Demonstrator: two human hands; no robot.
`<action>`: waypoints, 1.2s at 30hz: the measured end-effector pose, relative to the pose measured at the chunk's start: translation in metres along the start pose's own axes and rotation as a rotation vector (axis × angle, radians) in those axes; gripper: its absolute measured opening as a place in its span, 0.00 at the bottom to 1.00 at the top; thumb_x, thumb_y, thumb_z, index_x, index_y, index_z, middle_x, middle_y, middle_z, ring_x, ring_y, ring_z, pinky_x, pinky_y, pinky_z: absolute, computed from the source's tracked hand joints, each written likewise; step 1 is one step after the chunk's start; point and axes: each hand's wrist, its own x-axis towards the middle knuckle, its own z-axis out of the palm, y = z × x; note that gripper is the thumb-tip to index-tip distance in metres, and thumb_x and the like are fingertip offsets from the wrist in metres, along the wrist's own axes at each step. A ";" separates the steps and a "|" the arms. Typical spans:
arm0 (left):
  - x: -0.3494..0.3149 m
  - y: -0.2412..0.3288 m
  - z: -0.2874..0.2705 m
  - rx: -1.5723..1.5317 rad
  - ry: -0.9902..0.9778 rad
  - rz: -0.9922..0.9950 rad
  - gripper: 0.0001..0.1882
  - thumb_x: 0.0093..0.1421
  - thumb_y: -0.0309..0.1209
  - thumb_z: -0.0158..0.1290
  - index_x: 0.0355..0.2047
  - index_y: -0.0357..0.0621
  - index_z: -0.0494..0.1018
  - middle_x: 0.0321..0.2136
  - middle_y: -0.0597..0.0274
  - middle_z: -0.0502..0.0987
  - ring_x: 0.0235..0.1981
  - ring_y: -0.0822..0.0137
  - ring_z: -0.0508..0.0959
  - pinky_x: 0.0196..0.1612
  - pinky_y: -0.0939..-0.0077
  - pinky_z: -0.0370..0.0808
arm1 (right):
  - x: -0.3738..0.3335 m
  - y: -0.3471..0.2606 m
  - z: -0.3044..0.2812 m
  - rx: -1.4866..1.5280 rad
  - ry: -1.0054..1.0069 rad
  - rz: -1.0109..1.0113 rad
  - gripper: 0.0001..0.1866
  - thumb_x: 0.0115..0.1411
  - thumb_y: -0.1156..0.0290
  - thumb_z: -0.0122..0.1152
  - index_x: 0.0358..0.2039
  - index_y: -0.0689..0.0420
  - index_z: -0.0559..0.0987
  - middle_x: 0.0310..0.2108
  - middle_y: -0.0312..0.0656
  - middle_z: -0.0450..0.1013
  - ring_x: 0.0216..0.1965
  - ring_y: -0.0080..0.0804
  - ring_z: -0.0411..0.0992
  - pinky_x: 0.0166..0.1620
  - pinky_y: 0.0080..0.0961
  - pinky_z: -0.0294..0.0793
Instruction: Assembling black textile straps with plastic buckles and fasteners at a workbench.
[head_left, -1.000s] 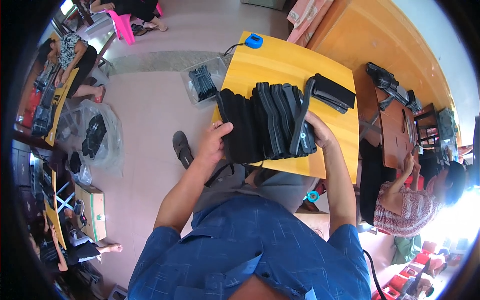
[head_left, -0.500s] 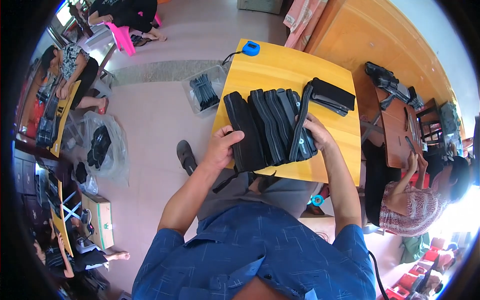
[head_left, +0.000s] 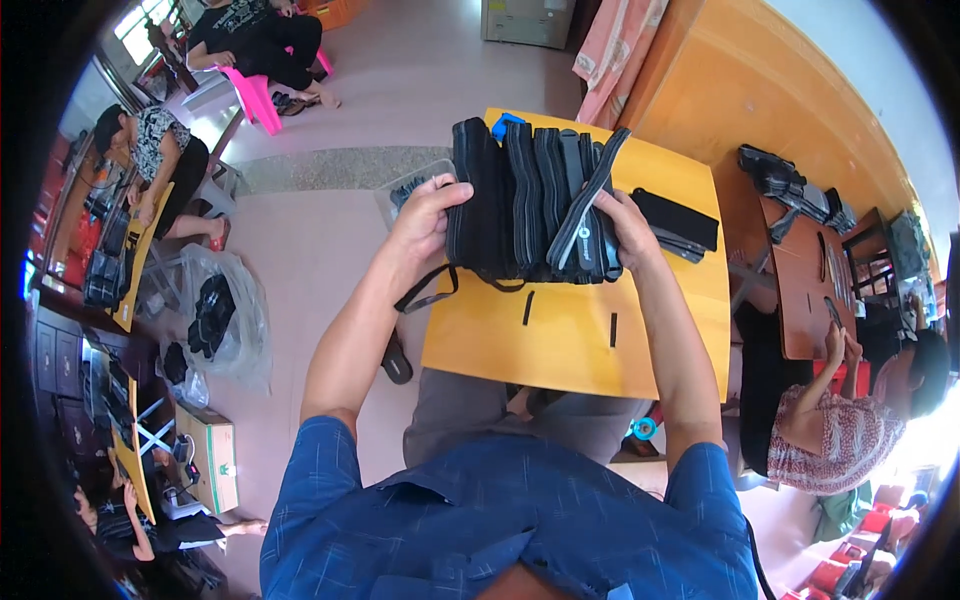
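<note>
Black cloth pouches (head_left: 527, 205) are gathered in one row, gripped from both ends by the left hand (head_left: 430, 214) and the right hand (head_left: 630, 230), over the yellow tabletop (head_left: 565, 350). Gathering seems done; they are not yet released.

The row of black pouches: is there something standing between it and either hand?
Nothing visible stands in the way: the left hand grips the row of black pouches at its left end, the right hand at its right.

The bundle (head_left: 540, 205) is left of the pile (head_left: 678, 220) on the table (head_left: 570, 345).
</note>
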 end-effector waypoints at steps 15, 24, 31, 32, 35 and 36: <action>0.172 0.025 -0.038 0.470 -0.281 -0.286 0.15 0.57 0.29 0.68 0.43 0.40 0.78 0.38 0.62 0.83 0.38 0.71 0.83 0.46 0.75 0.81 | 0.024 0.108 0.061 0.301 0.439 -0.149 0.27 0.68 0.69 0.66 0.60 0.61 0.63 0.57 0.47 0.71 0.57 0.36 0.71 0.63 0.34 0.69; 0.232 0.025 -0.022 0.944 -0.412 -0.151 0.13 0.54 0.37 0.69 0.27 0.48 0.75 0.26 0.73 0.75 0.28 0.79 0.71 0.32 0.78 0.70 | -0.004 0.126 0.107 0.612 0.404 -0.127 0.25 0.67 0.70 0.65 0.60 0.50 0.63 0.60 0.36 0.67 0.59 0.28 0.66 0.60 0.32 0.66; 0.266 0.040 0.003 1.622 -0.410 0.169 0.19 0.55 0.45 0.61 0.26 0.39 0.78 0.22 0.54 0.77 0.26 0.57 0.76 0.36 0.62 0.73 | 0.013 0.141 0.102 0.684 0.357 -0.025 0.20 0.66 0.69 0.67 0.56 0.48 0.71 0.53 0.32 0.75 0.56 0.31 0.72 0.59 0.36 0.71; 0.268 0.041 0.010 1.763 -0.458 0.283 0.21 0.56 0.47 0.59 0.28 0.38 0.79 0.25 0.47 0.79 0.28 0.48 0.79 0.38 0.57 0.74 | 0.013 0.141 0.104 0.681 0.357 -0.012 0.21 0.66 0.69 0.67 0.57 0.48 0.71 0.54 0.32 0.75 0.56 0.32 0.72 0.59 0.38 0.70; 0.265 0.043 0.021 1.874 -0.409 0.232 0.22 0.58 0.48 0.57 0.32 0.37 0.81 0.31 0.40 0.81 0.35 0.39 0.80 0.42 0.52 0.76 | 0.008 0.135 0.111 0.695 0.367 0.025 0.22 0.65 0.69 0.68 0.57 0.48 0.70 0.53 0.32 0.75 0.55 0.30 0.72 0.56 0.36 0.71; 0.266 0.046 0.018 1.876 -0.406 0.230 0.22 0.58 0.48 0.57 0.32 0.37 0.81 0.31 0.40 0.81 0.35 0.39 0.80 0.42 0.52 0.76 | 0.006 0.134 0.113 0.712 0.378 0.048 0.24 0.65 0.68 0.70 0.57 0.48 0.69 0.52 0.32 0.74 0.52 0.28 0.72 0.53 0.33 0.72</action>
